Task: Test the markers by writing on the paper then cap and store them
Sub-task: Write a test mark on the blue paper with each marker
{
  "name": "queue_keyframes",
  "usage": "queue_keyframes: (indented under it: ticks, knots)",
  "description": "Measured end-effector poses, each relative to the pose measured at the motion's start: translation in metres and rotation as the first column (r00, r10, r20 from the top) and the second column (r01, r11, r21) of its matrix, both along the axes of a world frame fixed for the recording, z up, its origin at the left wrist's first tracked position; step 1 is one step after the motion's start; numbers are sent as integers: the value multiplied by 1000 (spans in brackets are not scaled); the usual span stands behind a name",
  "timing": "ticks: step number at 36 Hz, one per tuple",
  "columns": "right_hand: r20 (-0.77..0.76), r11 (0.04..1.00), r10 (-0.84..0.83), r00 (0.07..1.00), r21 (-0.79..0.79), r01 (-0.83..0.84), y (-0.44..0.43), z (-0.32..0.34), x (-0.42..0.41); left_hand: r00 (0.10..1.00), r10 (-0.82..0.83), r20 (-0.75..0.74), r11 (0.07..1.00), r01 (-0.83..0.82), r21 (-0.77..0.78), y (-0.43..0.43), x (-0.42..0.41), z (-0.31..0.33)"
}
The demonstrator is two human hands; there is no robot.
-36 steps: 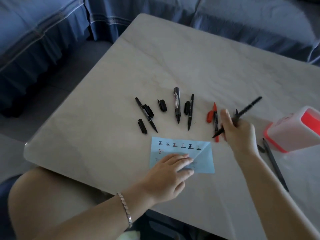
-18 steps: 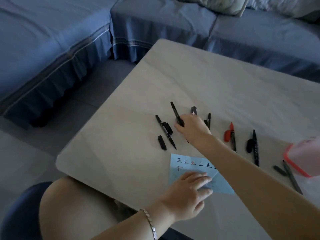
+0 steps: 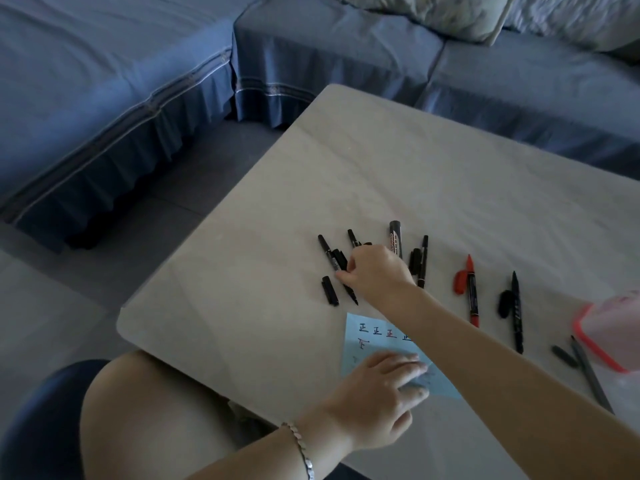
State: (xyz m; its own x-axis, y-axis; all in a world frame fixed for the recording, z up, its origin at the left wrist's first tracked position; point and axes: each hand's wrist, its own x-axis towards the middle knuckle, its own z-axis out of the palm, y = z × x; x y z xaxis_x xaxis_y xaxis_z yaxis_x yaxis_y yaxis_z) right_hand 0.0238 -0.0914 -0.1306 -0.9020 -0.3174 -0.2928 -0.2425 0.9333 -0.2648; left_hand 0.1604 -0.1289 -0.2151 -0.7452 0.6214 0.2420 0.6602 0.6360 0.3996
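1 marker (image 3: 516, 311), held half a second ago, now lies uncapped on the tabletop (image 3: 433, 188), right of the right grip (image 3: 349, 275), which is pinched on another marker (image 3: 337, 268); the paper (image 3: 367, 341) is pressed flat under the open left grip (image 3: 381, 400), so testing goes on.

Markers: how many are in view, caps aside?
7. Leftmost black marker, second marker behind the right hand, thick marker, thin black marker, red marker, black marker, grey marker by the pink box. The hand may hide more.

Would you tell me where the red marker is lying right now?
In the head view, the red marker lies uncapped on the table, right of the right hand, with its red cap beside it on the left.
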Motion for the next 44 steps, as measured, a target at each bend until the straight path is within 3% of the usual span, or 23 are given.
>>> queue_keyframes:
  ticks: [7, 9, 12, 16, 22, 26, 30, 38, 44]
  knots:
    - [53, 992, -39, 998, 119, 33, -15, -2, 2, 1000, -1, 25, 1000, 1, 31, 1, 0, -2]
    - [61, 996, -52, 997, 69, 48, -13, -4, 3, 1000, -3, 26, 1000, 3, 29, 0, 0, -1]
    - [103, 982, -115, 988, -140, 129, -2, -3, 6, 1000, -3, 18, 1000, 3, 24, -1, 0, 1]
    - [143, 819, -240, 960, -501, 279, 31, 12, 20, 1000, 4, 2, 1000, -4, 23, -1, 0, 2]
    - [167, 479, -436, 884, -789, 385, 105, 19, 55, 998, 18, -61, 1000, -18, -6, -2, 0, 3]
    - [237, 358, -517, 823, -813, 459, 145, 8, 81, 993, -5, -115, 997, -5, -79, -1, 1, 6]
    - [284, 304, -543, 790, -811, 500, 169, -5, 95, 988, -21, -156, 995, 6, -102, 8, 2, 11]
    - [228, 273, -655, 721, -818, 507, 160, -23, 92, 997, 73, -8, 989, -73, -128, 45, 3, 13]
    - [212, 191, -777, 593, -817, 543, 139, -45, 84, 995, 98, 14, 983, -95, -157, 47, 4, 10]
